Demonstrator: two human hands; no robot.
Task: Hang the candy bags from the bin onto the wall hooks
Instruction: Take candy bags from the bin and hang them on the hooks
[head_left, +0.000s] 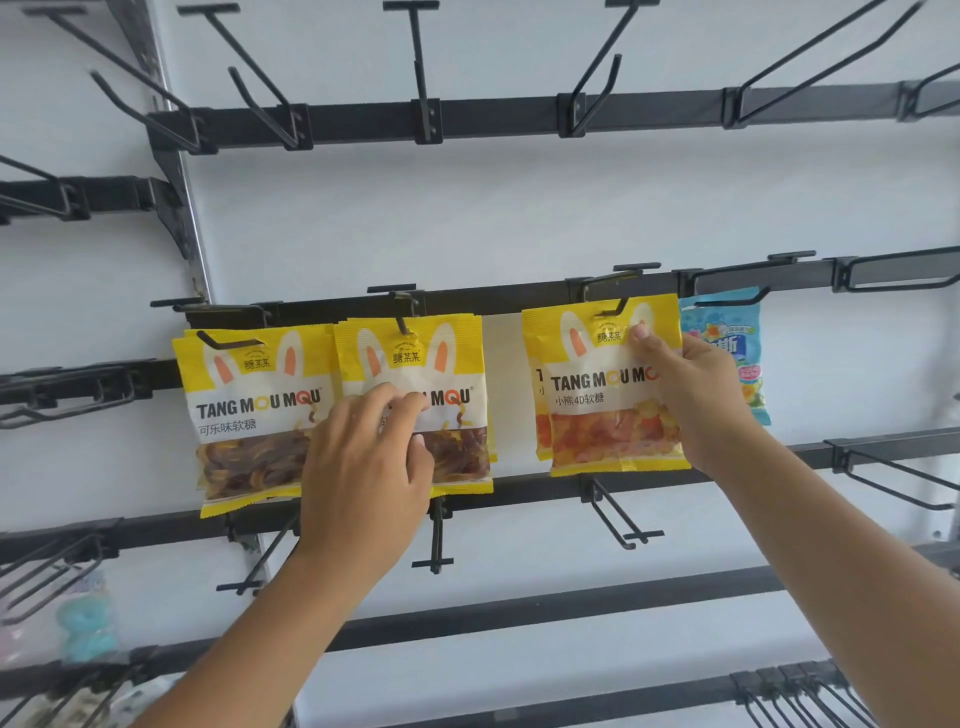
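Yellow candy bags hang on black wall hooks along the middle rail (509, 299). A cola-gummy bag (249, 415) hangs at the left. Beside it, a second cola-gummy bag (452, 374) hangs on its hook, and my left hand (369, 467) rests on its front with fingers curled against it. To the right, my right hand (685, 389) grips the right edge of an orange bear-gummy bag (597, 405), whose top hole sits at a hook (610, 309). More bags hang behind these front ones. The bin is out of view.
A blue candy bag (737, 353) hangs just right of my right hand. Empty black hooks jut out from the upper rail (493, 111) and the lower rails (519, 499). A pale blue packet (85, 623) hangs low at the left.
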